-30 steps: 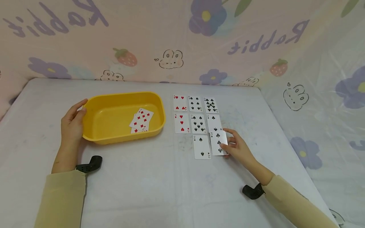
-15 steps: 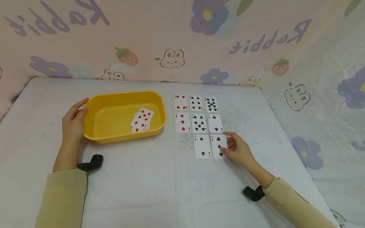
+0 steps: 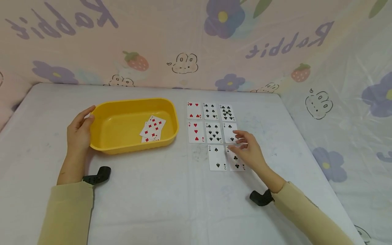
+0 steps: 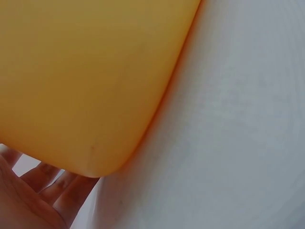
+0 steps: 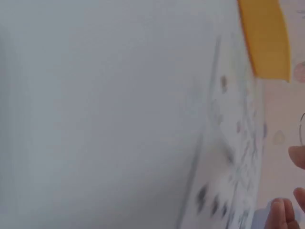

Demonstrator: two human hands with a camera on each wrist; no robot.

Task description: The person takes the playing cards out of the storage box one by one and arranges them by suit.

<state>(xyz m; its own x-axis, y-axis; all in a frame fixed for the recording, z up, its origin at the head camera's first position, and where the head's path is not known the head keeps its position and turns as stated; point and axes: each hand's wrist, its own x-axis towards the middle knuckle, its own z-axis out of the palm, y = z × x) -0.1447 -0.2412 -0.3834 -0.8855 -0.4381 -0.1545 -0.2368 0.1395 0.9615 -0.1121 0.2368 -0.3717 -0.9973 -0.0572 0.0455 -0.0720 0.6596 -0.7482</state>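
Note:
My left hand (image 3: 78, 131) grips the left end of a yellow plastic basin (image 3: 107, 149), thumb at the rim. In the left wrist view, fingers lie along the basin's outer wall (image 4: 86, 95). Two overlapping playing cards rest inside, the seven of diamonds (image 3: 155, 127) on top. My right hand (image 3: 249, 149) hovers holding nothing, thumb and fingers apart, over the three of clubs (image 3: 235, 163) and the two of clubs (image 3: 229, 128). Beside the three lies the two of spades (image 3: 216, 160). Right fingertips (image 5: 279, 210) show at the right wrist view's edge.
Face-up cards form rows on the white-covered table (image 3: 159, 197): four of hearts (image 3: 194, 113), six of spades (image 3: 210, 113) and nine of clubs (image 3: 227, 115) at the back, three of hearts (image 3: 192, 134) and seven of spades (image 3: 210, 128) in the middle. A printed cloth (image 3: 159, 30) hangs behind.
The three of clubs came down flat in the front row beside the two of spades. My right hand has let it go and moved slightly up and left. The left hand stays at the basin.

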